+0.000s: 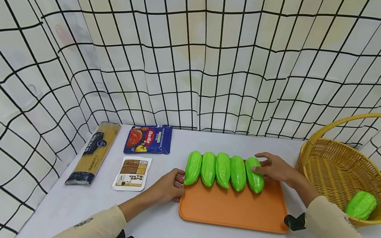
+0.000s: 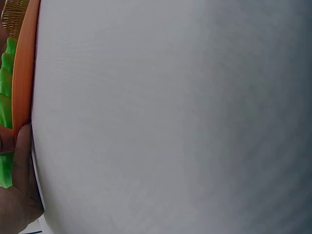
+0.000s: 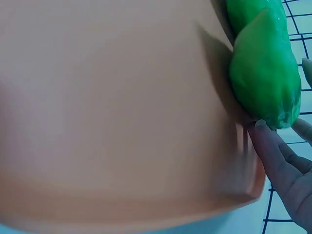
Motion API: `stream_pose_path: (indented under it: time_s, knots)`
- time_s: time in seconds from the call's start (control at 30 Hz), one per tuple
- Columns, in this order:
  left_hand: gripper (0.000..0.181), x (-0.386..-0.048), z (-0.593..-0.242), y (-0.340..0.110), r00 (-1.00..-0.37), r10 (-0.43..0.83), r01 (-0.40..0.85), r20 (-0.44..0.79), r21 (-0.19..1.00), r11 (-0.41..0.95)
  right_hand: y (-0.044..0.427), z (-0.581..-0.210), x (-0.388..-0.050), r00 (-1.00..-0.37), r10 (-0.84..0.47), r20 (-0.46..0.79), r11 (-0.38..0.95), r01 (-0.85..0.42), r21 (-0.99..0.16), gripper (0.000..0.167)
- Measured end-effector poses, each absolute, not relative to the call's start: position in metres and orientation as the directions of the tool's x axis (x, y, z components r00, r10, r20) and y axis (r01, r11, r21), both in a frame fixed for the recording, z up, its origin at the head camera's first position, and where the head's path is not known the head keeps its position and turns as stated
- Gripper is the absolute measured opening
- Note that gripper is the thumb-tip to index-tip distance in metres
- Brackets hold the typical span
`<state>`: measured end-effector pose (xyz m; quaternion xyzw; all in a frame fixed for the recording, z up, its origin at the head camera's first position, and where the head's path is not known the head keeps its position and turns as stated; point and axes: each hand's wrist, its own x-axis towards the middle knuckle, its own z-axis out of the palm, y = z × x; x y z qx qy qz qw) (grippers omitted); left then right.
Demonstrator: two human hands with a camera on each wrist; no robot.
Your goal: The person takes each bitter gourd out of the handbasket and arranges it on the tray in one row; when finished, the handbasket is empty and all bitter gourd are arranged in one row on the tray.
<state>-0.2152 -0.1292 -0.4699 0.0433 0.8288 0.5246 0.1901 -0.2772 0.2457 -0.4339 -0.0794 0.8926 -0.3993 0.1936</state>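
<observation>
Several glossy green, bitter-melon-like vegetables stand in a row along the far side of an orange tray (image 1: pixel 232 212). My left hand (image 1: pixel 169 184) grips the tray's left edge, thumb over the rim and fingers outside it, as the left wrist view shows. Beside it lies the leftmost green vegetable (image 1: pixel 193 168). At the right end of the row, my right hand (image 1: pixel 275 168) touches the last green vegetable (image 3: pixel 265 73). Its fingers are spread about that vegetable's end, with one fingertip apart from it in the right wrist view.
A wicker basket (image 1: pixel 331 155) with a tall handle stands at right, holding another green vegetable (image 1: pixel 361 205). At left lie a spaghetti pack (image 1: pixel 96 152), a blue Barilla pouch (image 1: pixel 149 139) and a white-edged packet (image 1: pixel 132 173). A black-gridded white cloth wall (image 1: pixel 221 58) rises behind the table.
</observation>
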Motion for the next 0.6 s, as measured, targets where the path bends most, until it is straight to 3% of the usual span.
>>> stream_pose_path:
  time_s: [0.2,0.37,0.6]
  knots:
    - [0.067,-0.216,-0.47,-0.13,-0.923,0.27,-0.134,-0.273,0.888,0.44,0.249,-0.427,-0.276,-0.914,-0.299,-0.273,0.672,0.001,-0.74,0.081]
    - [0.068,-0.216,-0.471,-0.13,-0.922,0.272,-0.137,-0.276,0.888,0.438,0.256,-0.42,-0.274,-0.923,-0.313,-0.223,0.711,-0.072,-0.7,0.075]
    - [0.068,-0.215,-0.471,-0.131,-0.923,0.28,-0.127,-0.265,0.895,0.427,0.273,-0.413,-0.272,-0.898,-0.348,-0.271,0.678,-0.042,-0.733,0.072]
